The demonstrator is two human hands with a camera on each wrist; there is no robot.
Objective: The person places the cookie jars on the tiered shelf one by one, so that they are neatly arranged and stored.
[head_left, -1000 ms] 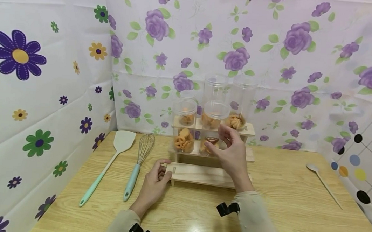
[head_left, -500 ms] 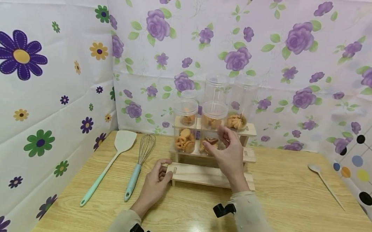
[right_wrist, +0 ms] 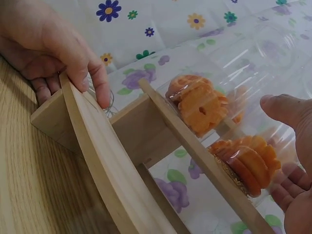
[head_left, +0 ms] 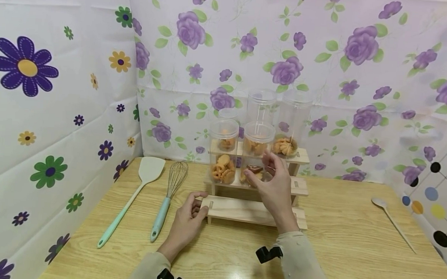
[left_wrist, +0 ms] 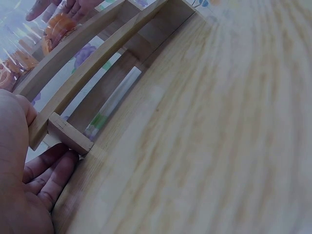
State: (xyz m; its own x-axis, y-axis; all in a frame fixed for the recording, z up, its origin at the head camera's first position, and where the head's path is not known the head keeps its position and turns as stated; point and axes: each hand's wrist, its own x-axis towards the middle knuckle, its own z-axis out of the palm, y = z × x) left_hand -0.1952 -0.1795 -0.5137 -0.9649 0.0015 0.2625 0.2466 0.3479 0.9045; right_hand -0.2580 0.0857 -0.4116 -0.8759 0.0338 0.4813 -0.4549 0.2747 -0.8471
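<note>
In the head view, a three-step wooden rack stands on the table. My left hand grips the left end of its lowest step, thumb above and fingers curled underneath, as the left wrist view confirms. On the middle step my right hand curves thumb and fingers round a clear jar with a few cookies near its bottom. To its left stands another cookie jar. Several more clear jars line the top step, including one at the right. The right wrist view shows orange ridged cookies between thumb and fingers.
Left of the rack lie a spatula with a pale green handle and a whisk. A long-handled spoon lies at the far right. Floral cloth hangs close behind the rack.
The right hand and its jar have shifted slightly left on the middle step, nearer the other jar. The left hand has kept its place on the rack.
</note>
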